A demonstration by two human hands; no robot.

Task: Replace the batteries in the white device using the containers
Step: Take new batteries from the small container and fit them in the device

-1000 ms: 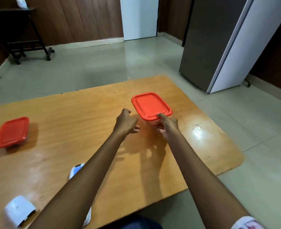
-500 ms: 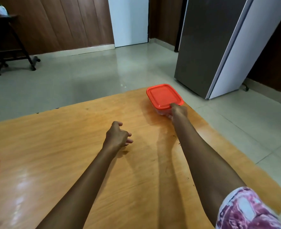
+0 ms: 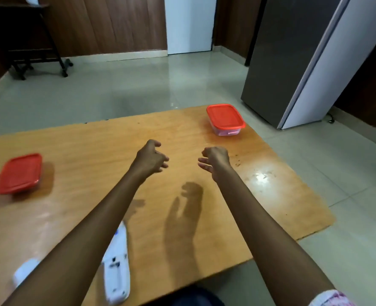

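Note:
A clear container with a red lid (image 3: 225, 118) stands at the far right corner of the wooden table (image 3: 94, 151). A second red-lidded container (image 3: 19, 173) sits at the left. The white device (image 3: 116, 270) lies near the front edge with its open back up, partly under my left forearm. Its white cover (image 3: 24, 270) lies to the left of it. My left hand (image 3: 151, 159) and my right hand (image 3: 215, 161) hover over the table's middle, fingers loosely curled and apart, holding nothing.
A grey refrigerator (image 3: 293, 62) stands on the tiled floor right of the table. A dark wheeled stand (image 3: 28, 51) is at the back left by the wood-panelled wall. A white door (image 3: 189, 25) is at the back.
My right hand has let go of the right container, which now rests at the far right corner, and has drawn back toward the middle. The view has swung back to the left.

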